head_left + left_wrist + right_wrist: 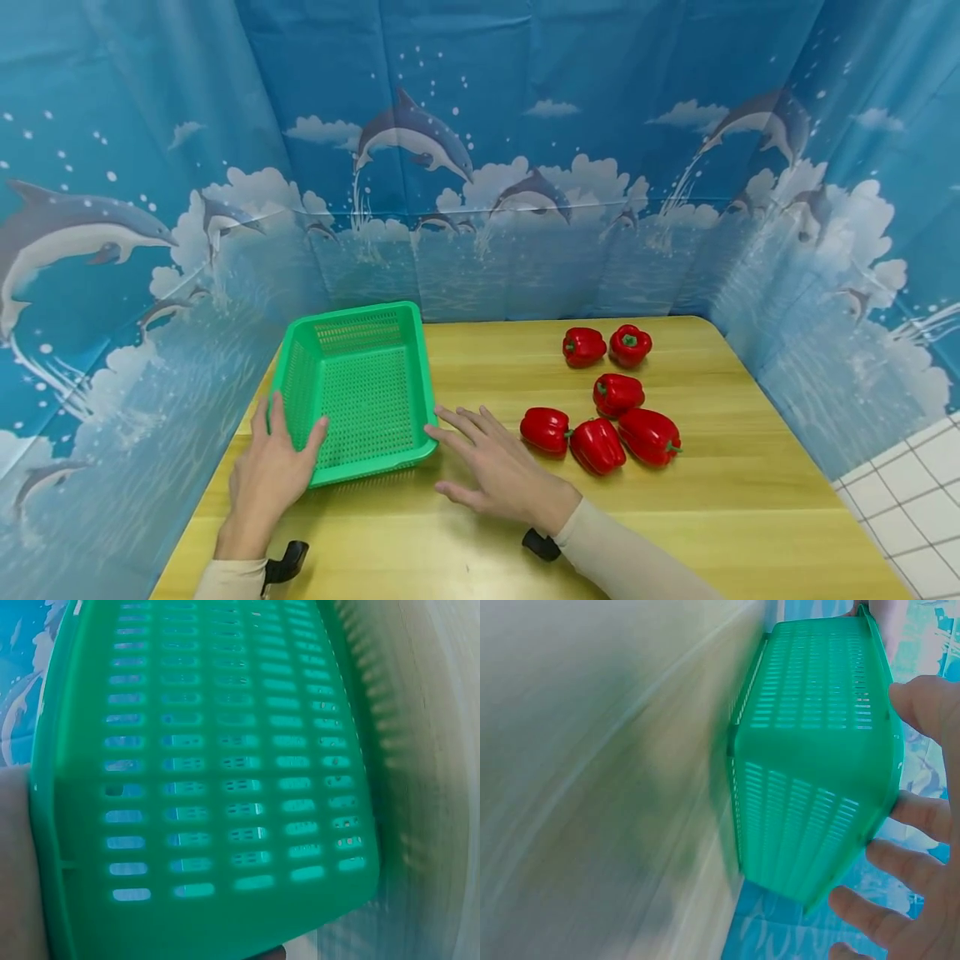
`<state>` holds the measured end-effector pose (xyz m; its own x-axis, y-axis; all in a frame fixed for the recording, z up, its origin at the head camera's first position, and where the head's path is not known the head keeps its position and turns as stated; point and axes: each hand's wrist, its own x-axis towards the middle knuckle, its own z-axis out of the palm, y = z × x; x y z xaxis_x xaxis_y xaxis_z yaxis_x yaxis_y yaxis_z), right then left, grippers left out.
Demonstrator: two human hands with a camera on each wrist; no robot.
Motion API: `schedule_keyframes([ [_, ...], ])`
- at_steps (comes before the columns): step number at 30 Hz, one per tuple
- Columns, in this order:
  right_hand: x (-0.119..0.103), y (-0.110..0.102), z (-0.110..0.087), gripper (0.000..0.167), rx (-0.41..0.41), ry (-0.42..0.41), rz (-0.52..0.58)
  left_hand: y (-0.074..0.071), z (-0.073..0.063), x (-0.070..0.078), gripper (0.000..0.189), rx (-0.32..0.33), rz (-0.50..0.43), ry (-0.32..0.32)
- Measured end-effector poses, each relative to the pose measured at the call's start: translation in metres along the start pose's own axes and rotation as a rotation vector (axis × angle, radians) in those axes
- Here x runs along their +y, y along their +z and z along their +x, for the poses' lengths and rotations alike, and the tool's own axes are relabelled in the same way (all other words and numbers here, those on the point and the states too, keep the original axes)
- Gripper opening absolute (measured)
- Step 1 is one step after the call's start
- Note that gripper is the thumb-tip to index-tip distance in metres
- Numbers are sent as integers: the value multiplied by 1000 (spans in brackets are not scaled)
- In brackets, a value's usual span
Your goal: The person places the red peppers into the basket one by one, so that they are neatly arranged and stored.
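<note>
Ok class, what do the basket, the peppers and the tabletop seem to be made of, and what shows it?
Basket: probably moulded plastic, smooth, slightly shiny; its regular slots and even green suggest it.
Peppers: very glossy, with bright highlights; real skin or plastic imitation, I can't tell.
Tabletop: wood or wood-print laminate, satin, judging by its streaked grain.

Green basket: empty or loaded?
The basket is empty: its perforated floor shows bare in the head view; the red peppers lie outside it.

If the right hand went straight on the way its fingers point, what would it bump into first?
Most likely the green, rectangular, perforated plastic basket: the right hand aims its fingers toward the basket's right rim, though whether they touch it is unclear.
</note>
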<state>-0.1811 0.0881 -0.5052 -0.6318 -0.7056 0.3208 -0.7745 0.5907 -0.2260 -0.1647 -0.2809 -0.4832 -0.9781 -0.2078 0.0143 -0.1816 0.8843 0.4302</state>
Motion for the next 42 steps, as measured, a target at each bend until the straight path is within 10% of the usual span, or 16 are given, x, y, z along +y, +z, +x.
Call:
schedule_keyframes([
  [42, 30, -19, -53, 33, 247, 108, 11, 38, 6, 59, 103, -42, -96, 153],
])
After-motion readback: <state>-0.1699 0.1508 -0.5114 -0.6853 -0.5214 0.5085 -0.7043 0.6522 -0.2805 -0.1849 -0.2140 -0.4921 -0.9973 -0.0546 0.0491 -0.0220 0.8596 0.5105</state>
